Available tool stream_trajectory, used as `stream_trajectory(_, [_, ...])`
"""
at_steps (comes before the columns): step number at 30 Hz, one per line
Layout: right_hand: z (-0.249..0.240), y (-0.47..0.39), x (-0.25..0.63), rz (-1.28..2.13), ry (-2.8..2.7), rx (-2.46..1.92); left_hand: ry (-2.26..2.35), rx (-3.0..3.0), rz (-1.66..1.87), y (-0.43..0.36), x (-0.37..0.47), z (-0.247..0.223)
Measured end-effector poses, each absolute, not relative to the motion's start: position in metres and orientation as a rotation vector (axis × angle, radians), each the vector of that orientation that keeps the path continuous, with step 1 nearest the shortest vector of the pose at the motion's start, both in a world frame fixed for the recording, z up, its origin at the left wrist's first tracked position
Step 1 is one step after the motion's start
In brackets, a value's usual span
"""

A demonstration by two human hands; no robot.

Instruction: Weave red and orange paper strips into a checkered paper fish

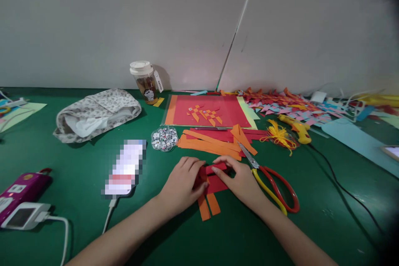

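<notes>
Between my hands, red paper strips (217,184) and orange paper strips (213,204) cross each other, the orange ends pointing toward me. My left hand (184,178) is closed on the left side of these strips, thumb toward me. With thumb and fingers, my right hand (234,174) pinches a folded red strip at the upper right. My fingers hide part of the crossing. Scissors (274,187) with red and yellow handles lie beside my right hand, blades resting near a pile of loose orange strips (212,144).
A clear case of googly eyes (164,138), a phone (126,168) on a cable, and a cup (145,83) stand or lie leftward. Behind is a red sheet (181,120) bearing two woven paper fish (207,114). A yellow glue gun (296,128) trails its cord along the right.
</notes>
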State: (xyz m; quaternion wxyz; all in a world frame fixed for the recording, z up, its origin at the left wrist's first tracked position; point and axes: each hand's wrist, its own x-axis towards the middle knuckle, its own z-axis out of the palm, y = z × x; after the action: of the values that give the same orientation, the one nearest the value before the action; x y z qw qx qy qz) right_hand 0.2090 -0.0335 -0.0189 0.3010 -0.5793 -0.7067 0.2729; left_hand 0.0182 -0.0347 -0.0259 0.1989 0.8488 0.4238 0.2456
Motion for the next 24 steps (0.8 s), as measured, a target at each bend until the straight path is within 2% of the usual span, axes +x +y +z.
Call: stream_trajectory(24, [-0.0216,-0.0316,0.2081,0.722,-1.729,-1.453,1.216,2.248,0.746,-0.0339,0.0181,-0.0249])
